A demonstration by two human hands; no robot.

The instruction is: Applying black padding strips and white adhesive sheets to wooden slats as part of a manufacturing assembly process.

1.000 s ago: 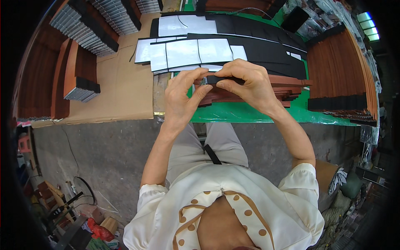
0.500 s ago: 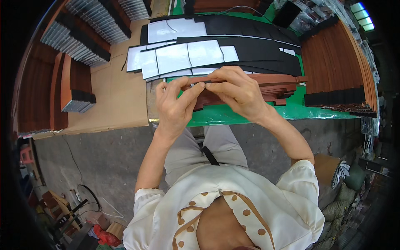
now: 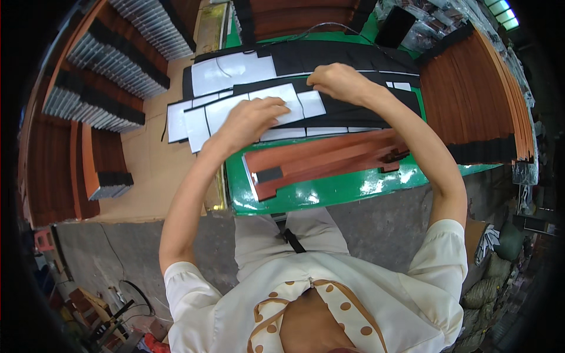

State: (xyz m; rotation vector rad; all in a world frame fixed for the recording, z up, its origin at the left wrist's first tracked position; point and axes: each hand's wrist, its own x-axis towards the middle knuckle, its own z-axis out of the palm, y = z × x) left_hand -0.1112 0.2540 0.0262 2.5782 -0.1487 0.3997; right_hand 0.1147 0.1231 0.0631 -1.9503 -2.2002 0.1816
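White backing shows on the thin black sheets (image 3: 272,93), which lie overlapped on the green worktop (image 3: 306,199), just beyond a bundle of red-brown wooden slats (image 3: 323,157). The sheets look light and bendy, likely to curl or crease if pushed, and the glossy backing may slide under dry skin; a pinch on a free edge or corner should suit better than a grab at the middle. The slats seem stiff and heavier, better taken by their long sides, clear of the black patch (image 3: 270,173) near the left end. The left hand (image 3: 254,119) lies palm down over the white backing, fingers loosely bent; whether it presses or pinches, I cannot tell. The right hand (image 3: 340,81) is over the black sheets, wrist bent, fingertips drawn together, contents hidden; its forearm slants across the slats' right end, elbow out wide
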